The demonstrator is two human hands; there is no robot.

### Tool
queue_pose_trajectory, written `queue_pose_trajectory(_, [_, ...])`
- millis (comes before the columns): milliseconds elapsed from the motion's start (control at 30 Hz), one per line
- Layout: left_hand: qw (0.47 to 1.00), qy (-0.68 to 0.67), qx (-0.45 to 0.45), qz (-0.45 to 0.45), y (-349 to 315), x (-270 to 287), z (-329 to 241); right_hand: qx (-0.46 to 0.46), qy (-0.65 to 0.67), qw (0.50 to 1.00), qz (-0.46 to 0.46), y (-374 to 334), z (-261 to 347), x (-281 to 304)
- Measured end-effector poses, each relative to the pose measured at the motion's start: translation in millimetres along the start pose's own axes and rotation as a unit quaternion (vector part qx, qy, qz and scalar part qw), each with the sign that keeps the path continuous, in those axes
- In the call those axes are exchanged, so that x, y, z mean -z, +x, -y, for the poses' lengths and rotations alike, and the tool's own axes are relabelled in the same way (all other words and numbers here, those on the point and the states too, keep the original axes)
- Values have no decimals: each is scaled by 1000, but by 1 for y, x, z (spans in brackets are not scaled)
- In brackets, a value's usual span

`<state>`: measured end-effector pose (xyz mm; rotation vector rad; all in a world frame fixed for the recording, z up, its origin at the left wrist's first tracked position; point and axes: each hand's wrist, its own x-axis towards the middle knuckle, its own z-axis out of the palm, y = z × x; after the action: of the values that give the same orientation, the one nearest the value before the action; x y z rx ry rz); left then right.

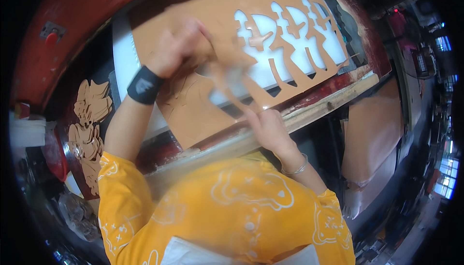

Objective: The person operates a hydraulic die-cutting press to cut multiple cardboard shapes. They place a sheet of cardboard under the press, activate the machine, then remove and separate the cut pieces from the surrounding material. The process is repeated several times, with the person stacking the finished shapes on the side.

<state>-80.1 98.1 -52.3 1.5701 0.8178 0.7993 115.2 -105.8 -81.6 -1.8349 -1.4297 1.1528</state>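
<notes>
A large tan leather-like sheet (191,125) lies on a white board (123,47), with several cut-out openings showing white along its right part. Above the sheet's middle is my left hand (181,42), smeared by motion, with a black band on its wrist. Beside it, a blurred tan patch hides whether its fingers hold a piece. At the sheet's near edge, my right hand (269,127) has its fingers closed on a narrow strip of the sheet, next to an opening. A bracelet circles that wrist.
Stacked tan cut pieces (92,103) lie at the left. A worn wooden rail (328,103) runs along the table's near edge. Larger tan sheets (372,137) are at the right. A red metal panel (72,11) stands at the far left.
</notes>
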Motion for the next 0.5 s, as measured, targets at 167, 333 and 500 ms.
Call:
queue_pose_trajectory(167, [860,-392,-12,-327,32,62,-8,39,-241,969,25,-4,17,13])
queue_pose_trajectory(333, [886,-401,0,-232,14,64,10,163,-83,941,285,-4,78,79])
queue_pose_trajectory(500, [893,-414,11,-175,0,24,-6,204,-16,976,-71,84,123,37])
